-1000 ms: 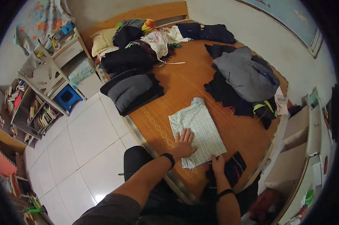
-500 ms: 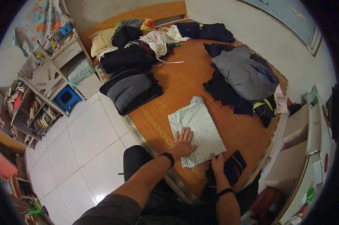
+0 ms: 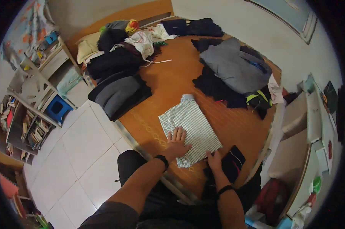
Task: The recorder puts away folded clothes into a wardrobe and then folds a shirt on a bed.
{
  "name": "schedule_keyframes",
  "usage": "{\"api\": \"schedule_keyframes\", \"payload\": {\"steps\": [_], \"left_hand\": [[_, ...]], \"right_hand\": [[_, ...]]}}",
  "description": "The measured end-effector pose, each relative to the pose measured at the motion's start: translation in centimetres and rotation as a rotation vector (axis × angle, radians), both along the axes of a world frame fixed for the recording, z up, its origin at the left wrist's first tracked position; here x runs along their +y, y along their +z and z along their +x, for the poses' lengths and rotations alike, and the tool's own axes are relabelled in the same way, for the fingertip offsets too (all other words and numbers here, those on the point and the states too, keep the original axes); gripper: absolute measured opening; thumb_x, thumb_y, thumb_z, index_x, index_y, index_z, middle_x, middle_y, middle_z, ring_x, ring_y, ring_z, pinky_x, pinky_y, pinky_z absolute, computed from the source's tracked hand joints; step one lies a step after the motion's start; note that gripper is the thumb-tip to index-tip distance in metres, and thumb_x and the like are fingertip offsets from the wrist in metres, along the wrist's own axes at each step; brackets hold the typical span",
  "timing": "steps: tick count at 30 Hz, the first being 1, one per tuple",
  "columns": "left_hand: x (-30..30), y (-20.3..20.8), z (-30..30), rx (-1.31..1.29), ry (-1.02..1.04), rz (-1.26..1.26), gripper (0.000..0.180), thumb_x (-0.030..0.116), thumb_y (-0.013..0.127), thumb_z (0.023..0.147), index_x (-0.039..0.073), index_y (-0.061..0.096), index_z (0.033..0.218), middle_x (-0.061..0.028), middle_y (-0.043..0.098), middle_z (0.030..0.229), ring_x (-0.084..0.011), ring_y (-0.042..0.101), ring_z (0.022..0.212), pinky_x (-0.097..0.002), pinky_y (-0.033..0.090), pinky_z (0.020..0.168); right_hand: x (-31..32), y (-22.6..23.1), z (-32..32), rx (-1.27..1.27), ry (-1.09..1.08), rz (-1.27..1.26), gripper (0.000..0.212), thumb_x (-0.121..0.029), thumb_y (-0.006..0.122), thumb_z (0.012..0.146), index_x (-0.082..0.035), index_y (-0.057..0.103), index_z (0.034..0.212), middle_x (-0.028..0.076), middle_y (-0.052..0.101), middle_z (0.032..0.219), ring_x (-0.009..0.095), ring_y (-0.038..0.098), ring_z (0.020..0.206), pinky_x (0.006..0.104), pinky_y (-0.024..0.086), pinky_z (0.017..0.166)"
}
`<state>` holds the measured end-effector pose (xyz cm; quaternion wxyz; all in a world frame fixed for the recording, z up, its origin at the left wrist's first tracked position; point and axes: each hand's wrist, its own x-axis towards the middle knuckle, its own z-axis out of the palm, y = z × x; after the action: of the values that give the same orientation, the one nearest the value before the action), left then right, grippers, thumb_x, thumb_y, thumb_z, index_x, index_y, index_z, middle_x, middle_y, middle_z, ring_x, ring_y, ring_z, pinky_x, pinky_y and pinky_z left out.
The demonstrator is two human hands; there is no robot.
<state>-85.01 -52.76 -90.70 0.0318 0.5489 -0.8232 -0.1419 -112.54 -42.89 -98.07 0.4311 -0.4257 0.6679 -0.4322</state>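
Observation:
A folded checked shirt (image 3: 195, 128), white with thin dark lines, lies on the orange-brown bed mat (image 3: 172, 80), its collar pointing away from me. Flat on the shirt's left side rests my left hand (image 3: 177, 145), fingers spread. At the shirt's near right corner, my right hand (image 3: 214, 160) pinches the edge of the cloth, its fingertips partly hidden. Just beside that hand lies a dark garment (image 3: 233, 162) with a thin pale stripe.
Dark folded clothes (image 3: 121, 95) sit along the bed's left edge, below a mixed clothes heap (image 3: 134, 42). To the right lies a grey jacket (image 3: 233, 65) on black clothing. A blue stool (image 3: 58, 108) and bookshelves stand left; a pale cabinet (image 3: 314, 122) stands right.
The whole view has shifted, so the bed and clothes appear further left and slightly higher. Both hands keep nearly the same places on the shirt.

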Motion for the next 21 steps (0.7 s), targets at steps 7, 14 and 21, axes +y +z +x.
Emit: {"api": "schedule_keyframes", "payload": {"steps": [7, 14, 21], "left_hand": [[-0.6, -0.1, -1.7, -0.044, -0.028, -0.017, 0.101, 0.074, 0.044, 0.112, 0.005, 0.024, 0.182, -0.0204, 0.009, 0.192, -0.0386, 0.004, 0.178, -0.0662, 0.006, 0.141], [-0.8, -1.0, -1.0, -0.078, -0.026, -0.002, 0.1, 0.076, 0.039, 0.113, 0.008, 0.02, 0.184, -0.0179, 0.007, 0.193, -0.0359, 0.002, 0.179, -0.0643, 0.003, 0.141], [-0.7, -0.9, -1.6, 0.001, -0.052, -0.09, 0.1, 0.073, 0.046, 0.112, 0.002, 0.027, 0.18, -0.0247, 0.015, 0.19, -0.0416, 0.008, 0.177, -0.0687, 0.009, 0.14]], "right_hand": [[-0.4, -0.3, -2.1, 0.322, -0.001, 0.009, 0.031, -0.019, 0.072, 0.111, 0.006, 0.067, 0.128, 0.017, 0.078, 0.114, 0.024, 0.078, 0.091, 0.0389, 0.068, 0.075], [-0.2, 3.5, -0.2, 0.212, -0.054, 0.086, 0.041, -0.028, 0.076, 0.106, 0.007, 0.069, 0.126, 0.023, 0.078, 0.115, 0.036, 0.077, 0.102, 0.0467, 0.061, 0.09], [-0.3, 1.5, -1.5, 0.2, -0.077, 0.076, 0.043, -0.029, 0.077, 0.108, 0.008, 0.067, 0.127, 0.019, 0.078, 0.112, 0.028, 0.078, 0.097, 0.0441, 0.062, 0.085]]}}
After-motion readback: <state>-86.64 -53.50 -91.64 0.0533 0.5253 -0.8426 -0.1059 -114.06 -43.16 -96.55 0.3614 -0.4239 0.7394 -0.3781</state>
